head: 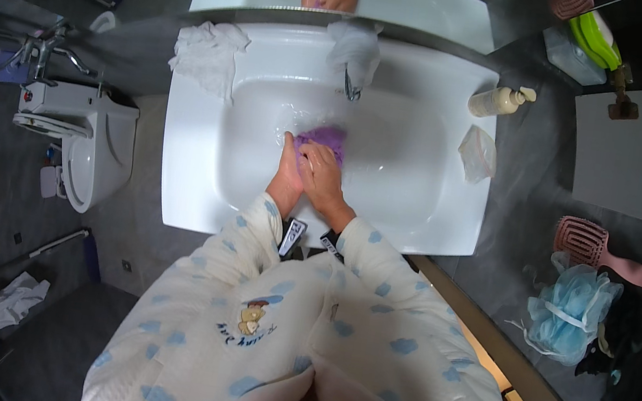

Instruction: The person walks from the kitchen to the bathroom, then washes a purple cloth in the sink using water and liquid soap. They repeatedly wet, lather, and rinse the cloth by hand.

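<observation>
A wet purple cloth (pixel 330 137) is bunched between my hands, low over the basin of a white washbasin (pixel 399 168). My left hand (pixel 291 165) is pressed against its left side with the thumb raised. Over its front lies my right hand (pixel 321 176), fingers curled onto the fabric. Much of the cloth is hidden beneath the fingers. Beyond the hands stands a chrome faucet (pixel 352 85), its upper part wrapped in a whitish translucent covering (pixel 353 48). Water drops glisten on the basin left of the cloth.
A crumpled white cloth (pixel 209 55) lies on the basin's back left corner. On the right rim are a pump bottle (pixel 495 102) and a clear plastic bag (pixel 477 155). Further right lie a pink hairbrush (pixel 583 240) and a blue bath pouf (pixel 570 312). A toilet (pixel 82 148) stands left.
</observation>
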### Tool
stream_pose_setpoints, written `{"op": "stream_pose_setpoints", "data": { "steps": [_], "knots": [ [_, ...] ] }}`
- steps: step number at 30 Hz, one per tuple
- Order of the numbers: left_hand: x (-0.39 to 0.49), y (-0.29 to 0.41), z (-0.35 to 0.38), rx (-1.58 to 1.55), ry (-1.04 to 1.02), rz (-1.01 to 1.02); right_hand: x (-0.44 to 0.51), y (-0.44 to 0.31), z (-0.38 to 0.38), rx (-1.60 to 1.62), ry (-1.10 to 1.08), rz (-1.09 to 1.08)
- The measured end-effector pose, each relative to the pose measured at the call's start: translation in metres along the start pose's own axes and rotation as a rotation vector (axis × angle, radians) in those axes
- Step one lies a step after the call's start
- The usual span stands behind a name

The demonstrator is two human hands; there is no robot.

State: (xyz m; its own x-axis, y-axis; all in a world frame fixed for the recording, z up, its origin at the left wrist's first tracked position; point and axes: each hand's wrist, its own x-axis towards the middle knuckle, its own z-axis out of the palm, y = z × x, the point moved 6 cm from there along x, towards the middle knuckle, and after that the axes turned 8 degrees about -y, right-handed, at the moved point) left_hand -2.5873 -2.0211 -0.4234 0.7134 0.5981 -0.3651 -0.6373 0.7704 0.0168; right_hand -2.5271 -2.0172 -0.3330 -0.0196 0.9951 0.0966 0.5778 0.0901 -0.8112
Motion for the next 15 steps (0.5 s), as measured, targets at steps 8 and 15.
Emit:
{"op": "stream_pose_setpoints", "data": {
  "steps": [8,15],
  "knots": [
    [0.012,-0.01,-0.005,0.232,0.138,-0.025,0.01,0.045,0.003,-0.074,0.113,0.326],
    [0.01,-0.012,-0.001,0.187,0.218,-0.103,0.012,0.037,0.014,-0.157,-0.013,0.052]
  ]
}}
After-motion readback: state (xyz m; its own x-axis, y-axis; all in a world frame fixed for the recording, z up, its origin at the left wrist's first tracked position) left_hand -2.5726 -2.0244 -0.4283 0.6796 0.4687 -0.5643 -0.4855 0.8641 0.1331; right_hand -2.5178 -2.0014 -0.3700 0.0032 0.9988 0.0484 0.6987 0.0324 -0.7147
